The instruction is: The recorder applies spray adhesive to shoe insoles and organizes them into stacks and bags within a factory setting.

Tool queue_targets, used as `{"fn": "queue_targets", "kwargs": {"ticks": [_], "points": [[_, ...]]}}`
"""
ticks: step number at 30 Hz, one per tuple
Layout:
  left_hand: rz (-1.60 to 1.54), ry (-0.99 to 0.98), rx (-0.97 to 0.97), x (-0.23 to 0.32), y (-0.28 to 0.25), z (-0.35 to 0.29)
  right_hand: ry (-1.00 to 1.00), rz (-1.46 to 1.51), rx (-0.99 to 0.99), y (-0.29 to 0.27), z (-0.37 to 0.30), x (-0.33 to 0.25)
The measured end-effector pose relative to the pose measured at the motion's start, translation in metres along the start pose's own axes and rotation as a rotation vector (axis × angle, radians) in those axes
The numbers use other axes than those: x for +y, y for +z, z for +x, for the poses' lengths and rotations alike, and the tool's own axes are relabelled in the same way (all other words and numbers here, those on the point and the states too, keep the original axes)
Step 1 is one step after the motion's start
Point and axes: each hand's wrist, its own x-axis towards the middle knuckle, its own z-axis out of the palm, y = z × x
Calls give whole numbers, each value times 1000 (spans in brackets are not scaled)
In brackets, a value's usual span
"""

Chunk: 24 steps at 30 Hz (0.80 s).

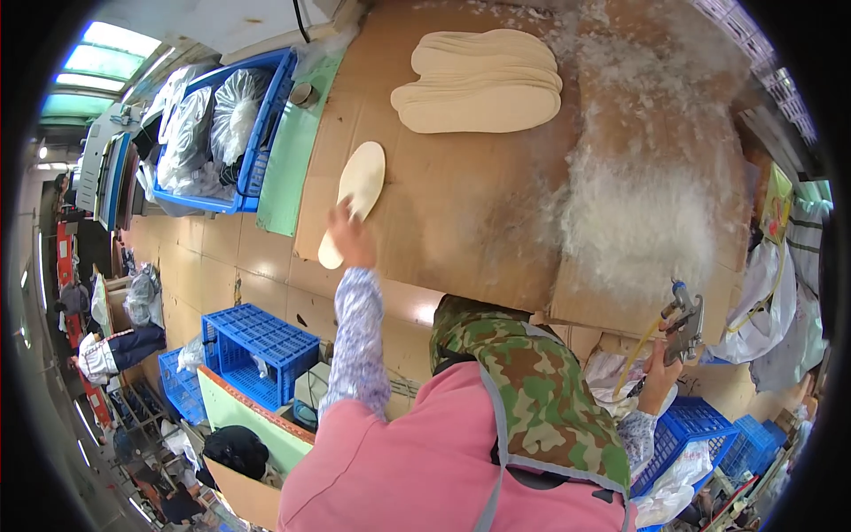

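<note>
A single cream shoe insole (365, 175) lies slantwise at the left edge of the cardboard-covered table. My left hand (353, 238) is over its lower middle part, fingers bent and gripping it. Out to the right, beside the table's near edge, my right hand (657, 377) is wrapped round the handle of a metal spray gun (684, 328) with a blue tip and a yellow hose (636, 359). Several more insoles (483, 84) lie in overlapping rows at the far middle of the table.
Whitish fluffy residue (643, 222) coats the right part of the cardboard (443, 213). A blue crate (266, 133) of plastic-wrapped bundles stands at the left, past a green strip (288, 177). Blue crates (257, 341) sit on the floor at left and right. White bags (753, 310) hang far right.
</note>
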Motion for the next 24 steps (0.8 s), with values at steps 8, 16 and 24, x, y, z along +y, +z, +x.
{"fn": "queue_targets", "kwargs": {"ticks": [8,16,24], "points": [[45,297,107,81,143,102,29,-50,67,-11,-22,4],[116,253,-67,4,139,165,17,18,111,-22,-23,3],[-929,156,-798,286,37,10,145,99,113,-41,-20,19]]}}
